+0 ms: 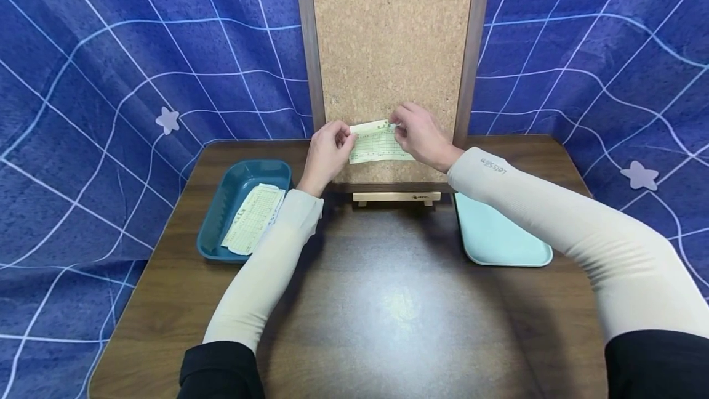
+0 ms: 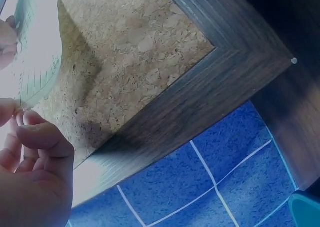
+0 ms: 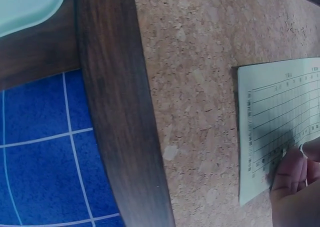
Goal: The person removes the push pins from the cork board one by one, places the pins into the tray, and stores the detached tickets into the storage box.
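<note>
A printed form slip (image 1: 374,143), pale with green ruled lines, is held against the lower part of the cork board (image 1: 394,48). My left hand (image 1: 328,151) pinches its left end between thumb and finger; in the left wrist view the slip (image 2: 42,52) bows away from the cork. My right hand (image 1: 421,135) is at the slip's upper right, thumb and fingertips together close against its printed face. A small pale thing (image 3: 285,150) shows at those fingertips in the right wrist view; I cannot tell what it is.
A dark teal bin (image 1: 207,236) stands on the left of the wooden table (image 1: 388,325), with a stack of similar slips (image 1: 252,220) inside. A light aqua tray (image 1: 501,239) lies at the right. The framed board leans on a small wooden stand (image 1: 396,197) before a blue curtain (image 1: 100,109).
</note>
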A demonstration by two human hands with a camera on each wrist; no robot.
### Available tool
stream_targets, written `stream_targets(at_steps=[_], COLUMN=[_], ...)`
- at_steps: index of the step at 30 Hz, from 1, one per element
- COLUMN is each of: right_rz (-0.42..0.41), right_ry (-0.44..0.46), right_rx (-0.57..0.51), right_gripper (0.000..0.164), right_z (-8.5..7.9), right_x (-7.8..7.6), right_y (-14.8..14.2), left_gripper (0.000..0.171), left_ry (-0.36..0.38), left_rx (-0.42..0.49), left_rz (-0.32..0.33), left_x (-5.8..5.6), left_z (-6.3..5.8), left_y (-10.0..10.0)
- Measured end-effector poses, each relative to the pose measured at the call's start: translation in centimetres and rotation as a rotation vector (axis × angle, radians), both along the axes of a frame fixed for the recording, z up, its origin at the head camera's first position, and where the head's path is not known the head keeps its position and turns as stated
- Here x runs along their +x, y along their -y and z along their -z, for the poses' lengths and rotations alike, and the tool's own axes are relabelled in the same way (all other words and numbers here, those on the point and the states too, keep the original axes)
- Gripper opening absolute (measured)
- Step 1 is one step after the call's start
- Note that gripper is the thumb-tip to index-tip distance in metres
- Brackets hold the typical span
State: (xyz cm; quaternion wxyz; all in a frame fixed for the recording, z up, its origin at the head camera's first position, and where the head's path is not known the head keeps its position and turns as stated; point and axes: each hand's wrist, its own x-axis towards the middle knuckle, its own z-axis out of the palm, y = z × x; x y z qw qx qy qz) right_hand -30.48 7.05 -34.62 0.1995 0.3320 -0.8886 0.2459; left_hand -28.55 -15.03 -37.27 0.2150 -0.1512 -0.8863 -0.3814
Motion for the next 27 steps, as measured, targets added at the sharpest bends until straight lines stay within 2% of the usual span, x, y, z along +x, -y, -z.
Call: stream_targets(at_steps=[13, 20, 27], right_rz=[0.096, 0.124, 0.146], right_ry=[0.055, 0.040, 0.066], right_rx=[-0.001, -0.010, -0.022], right_gripper=[0.006, 0.007, 0.005], right_z=[-0.1, 0.1, 0.2], right_x=[0.2, 0.1, 0.0], right_y=[1.0, 1.4, 1.6], left_gripper=[0.010, 0.011, 0.010], left_ry=[-0.002, 0.002, 0.013], left_rx=[-0.011, -0.015, -0.015], left_rz=[-0.029, -0.039, -0.041], left_x=[0.1, 0.2, 0.2], left_z=[-0.2, -0.3, -0.3], left_y=[-0.2, -0.3, -0.4])
